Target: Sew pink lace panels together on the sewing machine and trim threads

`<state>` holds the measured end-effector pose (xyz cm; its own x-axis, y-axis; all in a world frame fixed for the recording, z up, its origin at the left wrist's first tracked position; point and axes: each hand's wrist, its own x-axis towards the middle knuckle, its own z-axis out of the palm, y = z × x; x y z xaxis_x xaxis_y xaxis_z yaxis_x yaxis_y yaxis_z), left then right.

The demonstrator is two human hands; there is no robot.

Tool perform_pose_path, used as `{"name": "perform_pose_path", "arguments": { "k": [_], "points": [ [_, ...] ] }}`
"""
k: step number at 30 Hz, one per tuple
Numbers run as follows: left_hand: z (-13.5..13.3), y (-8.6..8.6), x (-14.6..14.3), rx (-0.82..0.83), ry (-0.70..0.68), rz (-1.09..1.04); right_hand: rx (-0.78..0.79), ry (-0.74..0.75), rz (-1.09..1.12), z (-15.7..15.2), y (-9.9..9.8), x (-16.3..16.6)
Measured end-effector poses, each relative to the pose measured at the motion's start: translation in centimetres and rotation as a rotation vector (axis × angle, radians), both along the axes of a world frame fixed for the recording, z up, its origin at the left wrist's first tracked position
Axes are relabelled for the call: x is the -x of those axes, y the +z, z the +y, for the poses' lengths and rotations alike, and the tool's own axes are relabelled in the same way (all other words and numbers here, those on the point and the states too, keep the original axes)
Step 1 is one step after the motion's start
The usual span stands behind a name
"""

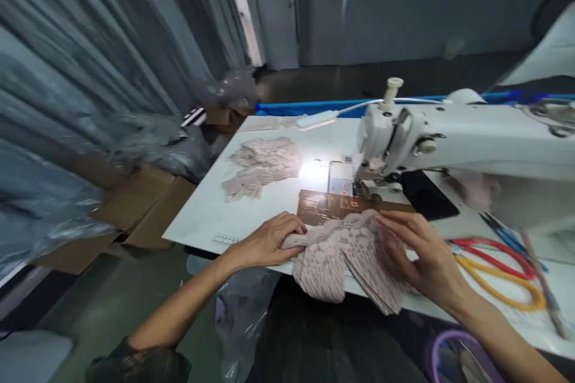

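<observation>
A beige lace piece (323, 263) hangs over the table's front edge, its scalloped upper border stretched between my hands. My left hand (274, 239) pinches the left end of that border between thumb and fingers. At the other end, my right hand (417, 251) has its fingers closed on the lace, its thumb partly hidden. Just beyond the lace lies a brown plate (314, 206) in front of the needle area of a white sewing machine (471, 137). More beige lace (265, 161) is heaped on the table to the left.
Scissors with red and yellow handles (498, 257) and a black phone-like slab (429, 194) lie at the right. A white lamp (317, 119) rests at the table's back. Cardboard boxes (144, 209) stand on the floor at left. A purple-rimmed container (435, 350) sits below the table's front edge.
</observation>
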<state>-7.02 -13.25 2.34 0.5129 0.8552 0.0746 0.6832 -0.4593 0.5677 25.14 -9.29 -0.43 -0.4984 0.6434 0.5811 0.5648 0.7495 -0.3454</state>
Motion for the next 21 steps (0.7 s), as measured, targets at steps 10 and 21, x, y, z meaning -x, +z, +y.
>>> {"name": "perform_pose_path", "arguments": {
  "k": [10, 21],
  "points": [
    [-1.0, 0.5, 3.0, 0.183, 0.309, -0.329, 0.102, 0.238, -0.363, 3.0, -1.3, 7.0],
    [2.0, 2.4, 5.9, -0.193, 0.363, -0.687, 0.167, 0.211, -0.097, 3.8, 1.9, 9.6]
  ]
}}
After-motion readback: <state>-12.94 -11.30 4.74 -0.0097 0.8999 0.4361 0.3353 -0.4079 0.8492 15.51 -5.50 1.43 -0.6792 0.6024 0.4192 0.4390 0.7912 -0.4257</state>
